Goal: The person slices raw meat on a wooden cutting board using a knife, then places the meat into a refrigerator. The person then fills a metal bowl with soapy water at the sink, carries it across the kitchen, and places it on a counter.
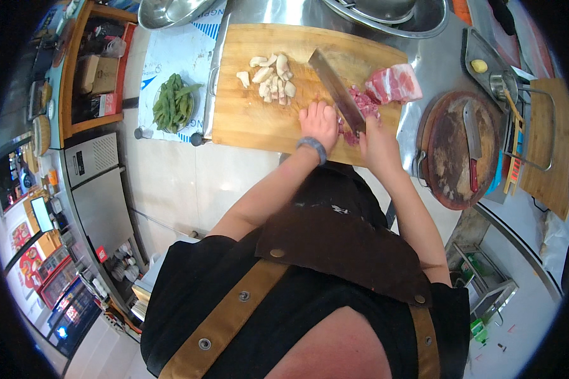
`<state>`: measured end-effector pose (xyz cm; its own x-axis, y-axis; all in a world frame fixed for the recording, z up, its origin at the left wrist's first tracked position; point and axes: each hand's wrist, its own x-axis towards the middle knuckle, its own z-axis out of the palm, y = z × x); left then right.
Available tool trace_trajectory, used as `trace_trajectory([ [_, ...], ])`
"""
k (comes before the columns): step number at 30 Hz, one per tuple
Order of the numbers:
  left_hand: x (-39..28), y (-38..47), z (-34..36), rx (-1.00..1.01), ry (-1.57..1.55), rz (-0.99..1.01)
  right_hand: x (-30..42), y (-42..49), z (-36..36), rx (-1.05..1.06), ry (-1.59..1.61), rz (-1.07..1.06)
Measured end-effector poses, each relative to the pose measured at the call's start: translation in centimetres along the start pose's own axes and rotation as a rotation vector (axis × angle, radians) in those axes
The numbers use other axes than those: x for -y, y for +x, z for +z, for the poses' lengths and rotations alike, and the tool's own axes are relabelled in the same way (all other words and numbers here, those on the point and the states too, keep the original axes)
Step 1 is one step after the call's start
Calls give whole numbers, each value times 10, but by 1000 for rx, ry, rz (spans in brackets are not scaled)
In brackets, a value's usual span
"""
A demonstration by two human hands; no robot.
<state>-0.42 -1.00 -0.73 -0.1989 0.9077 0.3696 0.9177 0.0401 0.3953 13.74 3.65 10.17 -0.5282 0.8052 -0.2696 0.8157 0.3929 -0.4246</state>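
My right hand grips the handle of a broad cleaver, whose blade slants away to the upper left over a wooden cutting board. My left hand rests on the board just left of the blade, fingertips forward and slightly apart, with nothing seen in it. Small cut pieces of red raw meat lie along the blade's right side and between my hands. Beyond them sits a larger block of raw pork with a pale fat layer. Pale fatty pork pieces are heaped at the board's left.
Left of the board stands a bowl of green pods. A round chopping block at right carries a red-handled knife. Metal basins stand at the far edge. A metal tray holds a small yellow piece.
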Motion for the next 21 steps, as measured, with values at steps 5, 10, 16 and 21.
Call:
trace_trajectory([
  [5, 0, 3, 3, 58, -25, 9, 9, -11, -1, 135, -26, 32],
  [10, 0, 6, 1, 45, -80, 37, 14, 41, 28, -88, 49, -30],
  [16, 0, 2, -3, -31, -70, 17, 15, 36, 8, -98, 38, -20],
  [21, 1, 0, 2, 16, 0, 8, 12, -11, -11, 156, -76, 63],
])
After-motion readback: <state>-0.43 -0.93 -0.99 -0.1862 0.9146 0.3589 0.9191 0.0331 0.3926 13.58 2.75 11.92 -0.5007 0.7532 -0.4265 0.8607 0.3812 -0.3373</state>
